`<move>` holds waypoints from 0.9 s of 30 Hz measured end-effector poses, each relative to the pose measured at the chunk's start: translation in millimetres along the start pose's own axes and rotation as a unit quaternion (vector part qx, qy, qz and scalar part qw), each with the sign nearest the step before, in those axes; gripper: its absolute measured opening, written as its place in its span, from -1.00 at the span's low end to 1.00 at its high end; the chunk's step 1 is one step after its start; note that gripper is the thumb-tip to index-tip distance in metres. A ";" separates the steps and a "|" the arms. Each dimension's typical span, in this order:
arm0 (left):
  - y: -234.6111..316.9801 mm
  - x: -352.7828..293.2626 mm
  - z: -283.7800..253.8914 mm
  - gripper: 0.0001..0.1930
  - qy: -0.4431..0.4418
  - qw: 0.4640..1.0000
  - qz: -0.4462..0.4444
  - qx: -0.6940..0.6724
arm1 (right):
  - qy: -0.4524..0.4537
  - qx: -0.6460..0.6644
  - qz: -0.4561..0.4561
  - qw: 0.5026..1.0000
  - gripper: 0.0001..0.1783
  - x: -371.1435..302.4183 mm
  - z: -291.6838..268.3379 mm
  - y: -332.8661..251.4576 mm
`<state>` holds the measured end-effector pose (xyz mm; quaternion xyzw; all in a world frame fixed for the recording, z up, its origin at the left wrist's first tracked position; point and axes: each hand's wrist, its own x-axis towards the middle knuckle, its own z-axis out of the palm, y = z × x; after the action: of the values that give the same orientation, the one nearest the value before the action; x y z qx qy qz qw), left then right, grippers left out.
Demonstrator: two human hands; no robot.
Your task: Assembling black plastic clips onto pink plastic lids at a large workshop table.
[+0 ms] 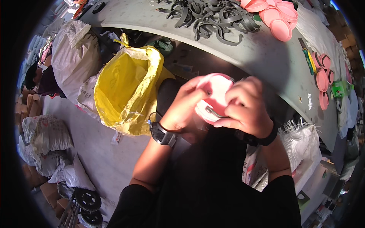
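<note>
A round pink lid (217,89) with a shallow rim is up in front of my chest, tilted toward me. My left hand (186,102) grips its left edge, thumb on the inner face. At the right edge my right hand (247,108) is closed, partly blurred, its thumb and fingers on a dark grey band (213,111). Part of the band shows along the lid's lower rim; the rest is hidden by my fingers. Beyond my hands, loose dark grey bands (213,17) lie tangled on the table, beside a pile of pink lids (280,29).
The grey table (262,57) curves from upper left to right. On its right side are more pink lids with dark edges (322,81) and yellow-green pliers (307,57). A yellow sack (125,87) gapes at my left; white sacks (74,49) stand behind it, another (300,148) at my right.
</note>
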<state>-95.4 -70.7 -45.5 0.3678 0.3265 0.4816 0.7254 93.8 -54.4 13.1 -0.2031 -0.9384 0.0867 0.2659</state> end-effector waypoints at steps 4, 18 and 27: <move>-11.7 -3.1 0.3 -0.60 0.027 0.999 -0.032 -0.020 | -0.017 0.018 -0.050 0.998 -0.66 1.8 11.9 3.0; -17.8 -5.9 12.7 -0.59 0.019 0.997 -0.048 0.049 | -0.168 0.153 0.033 0.973 -0.63 13.4 -13.8 4.6; -22.9 -0.3 1.6 -0.53 -0.067 0.990 -0.022 0.124 | -0.199 0.224 0.124 0.946 -0.71 14.5 -6.6 12.1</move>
<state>-83.6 -77.3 -64.0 0.4787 0.3420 0.3953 0.7054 90.1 -36.9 22.0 -0.2317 -0.8958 0.3661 0.0992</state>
